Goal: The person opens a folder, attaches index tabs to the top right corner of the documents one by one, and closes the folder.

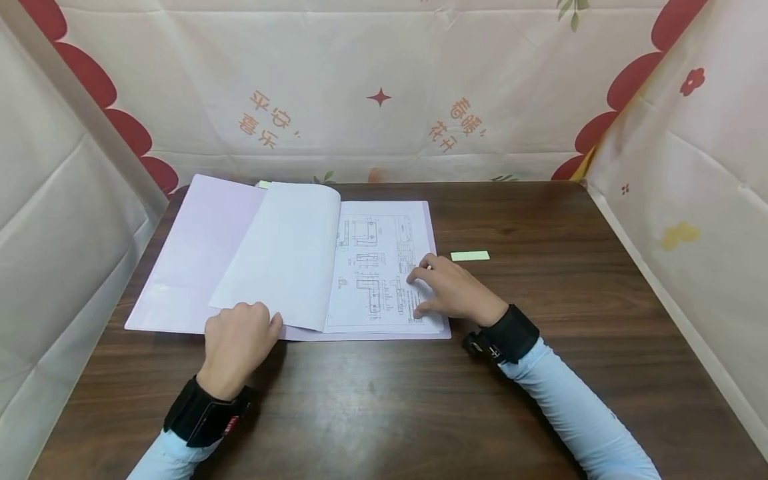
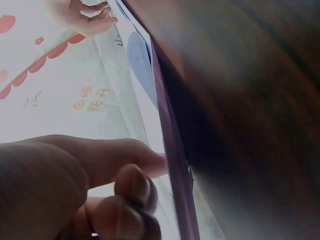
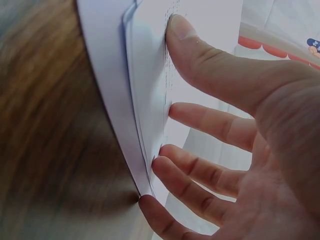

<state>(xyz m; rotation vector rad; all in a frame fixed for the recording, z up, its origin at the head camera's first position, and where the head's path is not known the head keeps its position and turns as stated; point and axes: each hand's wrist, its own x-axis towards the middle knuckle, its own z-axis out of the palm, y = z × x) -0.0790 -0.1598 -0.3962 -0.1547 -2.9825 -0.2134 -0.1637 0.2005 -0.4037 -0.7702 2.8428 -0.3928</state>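
Observation:
A lilac folder (image 1: 180,267) lies spread open on the table. Inside it, a blank white sheet (image 1: 282,257) is turned to the left, and a page with line drawings (image 1: 348,303) shows on the right. My left hand (image 1: 237,340) rests at the folder's lower edge, over the bottom of the blank sheet. In the left wrist view its thumb (image 2: 120,152) touches the paper while the other fingers are curled beside it. My right hand (image 1: 453,287) lies on the right part of the drawing page. The right wrist view has its thumb (image 3: 215,65) and fingertips spread, touching the paper.
To the right of the folder lies a small pale green strip (image 1: 470,256). Another green bit (image 1: 262,184) peeks out at the folder's top edge. The brown wooden table (image 1: 372,413) is bordered by cream patterned cloth (image 1: 372,67) at the back and both sides.

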